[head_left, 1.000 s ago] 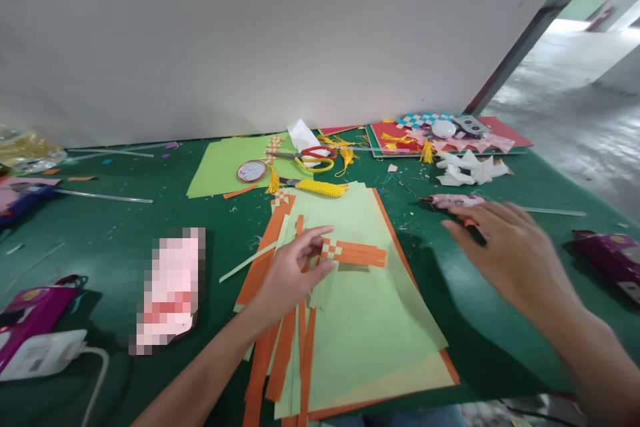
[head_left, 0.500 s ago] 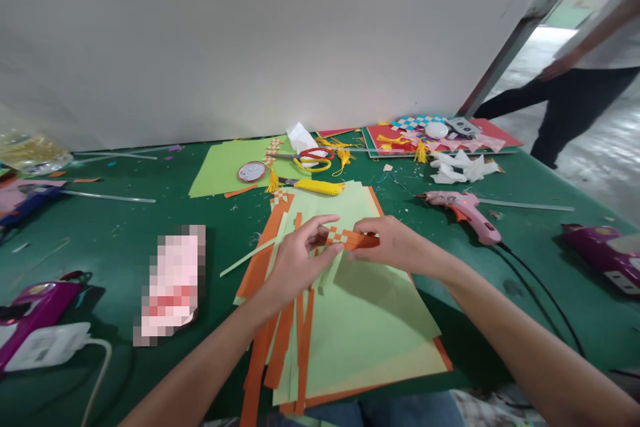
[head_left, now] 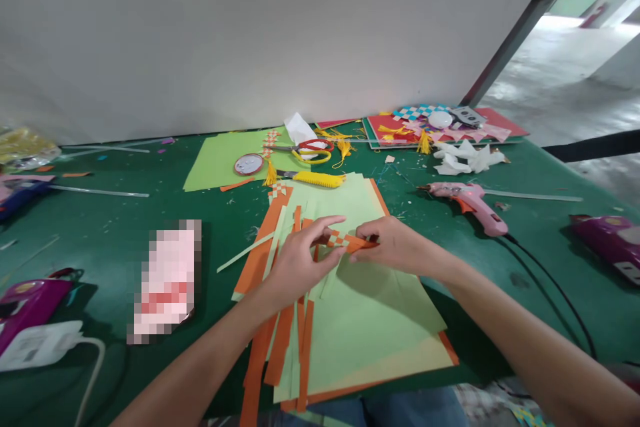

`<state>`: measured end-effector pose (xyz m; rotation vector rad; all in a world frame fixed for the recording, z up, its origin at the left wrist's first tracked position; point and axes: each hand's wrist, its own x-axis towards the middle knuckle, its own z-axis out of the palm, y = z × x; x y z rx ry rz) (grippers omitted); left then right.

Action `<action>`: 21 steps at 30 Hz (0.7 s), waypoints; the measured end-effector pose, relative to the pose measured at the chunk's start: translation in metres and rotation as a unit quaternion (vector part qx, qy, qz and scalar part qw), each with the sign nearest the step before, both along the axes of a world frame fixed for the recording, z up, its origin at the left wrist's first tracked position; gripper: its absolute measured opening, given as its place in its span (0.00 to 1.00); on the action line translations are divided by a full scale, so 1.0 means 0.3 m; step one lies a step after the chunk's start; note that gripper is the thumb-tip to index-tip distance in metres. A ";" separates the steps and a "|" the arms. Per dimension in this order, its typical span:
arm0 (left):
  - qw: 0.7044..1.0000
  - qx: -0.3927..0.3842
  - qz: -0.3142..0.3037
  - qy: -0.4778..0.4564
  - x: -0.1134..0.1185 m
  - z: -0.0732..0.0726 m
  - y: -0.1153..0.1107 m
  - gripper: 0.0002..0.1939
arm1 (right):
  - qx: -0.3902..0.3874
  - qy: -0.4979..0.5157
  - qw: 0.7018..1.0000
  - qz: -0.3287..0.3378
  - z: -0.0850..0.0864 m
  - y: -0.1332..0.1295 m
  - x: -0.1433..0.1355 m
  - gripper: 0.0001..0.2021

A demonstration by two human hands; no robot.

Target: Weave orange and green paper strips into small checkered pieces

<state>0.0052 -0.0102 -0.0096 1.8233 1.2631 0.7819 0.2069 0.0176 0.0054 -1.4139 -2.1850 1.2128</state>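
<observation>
A small woven piece of orange and pale green paper strips (head_left: 339, 239) is held between my two hands, above a stack of pale green paper sheets (head_left: 370, 327). My left hand (head_left: 300, 260) grips its left end, with thumb and fingers curved around it. My right hand (head_left: 393, 243) pinches the orange strip ends on its right side. Under my left hand and forearm, several loose orange strips (head_left: 283, 353) lie across the left side of the sheets. The fingertips of my left hand are partly hidden by the woven piece.
A yellow-handled cutter (head_left: 320, 179), scissors (head_left: 313, 152) and a round tin (head_left: 249, 164) lie behind the sheets. A pink glue gun (head_left: 470, 203) with a cord is at right. Purple glue guns (head_left: 605, 240) lie farther out. A pixelated pink item (head_left: 167, 280) is at left.
The right hand's strip ends have tilted slightly downward, and both hands keep their hold. A person walking at the far right has left the view, which has shifted a little.
</observation>
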 end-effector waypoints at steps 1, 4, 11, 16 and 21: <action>1.000 0.000 0.002 -0.002 0.001 -0.001 0.000 0.23 | -0.001 -0.001 1.000 0.000 0.001 -0.002 0.000 0.22; 1.000 -0.001 0.011 -0.007 0.005 -0.005 0.003 0.22 | 0.007 0.004 1.000 0.004 0.001 -0.007 -0.002 0.21; 1.000 0.008 0.003 -0.010 0.004 -0.001 -0.002 0.23 | 0.035 0.025 0.999 -0.009 -0.004 -0.017 -0.002 0.14; 1.000 0.024 -0.014 -0.009 -0.006 0.000 -0.005 0.22 | 0.020 0.027 0.999 0.000 -0.007 -0.020 0.004 0.16; 0.999 0.045 -0.022 0.006 -0.015 0.001 -0.003 0.21 | 0.015 0.025 1.000 0.006 -0.008 -0.020 0.003 0.15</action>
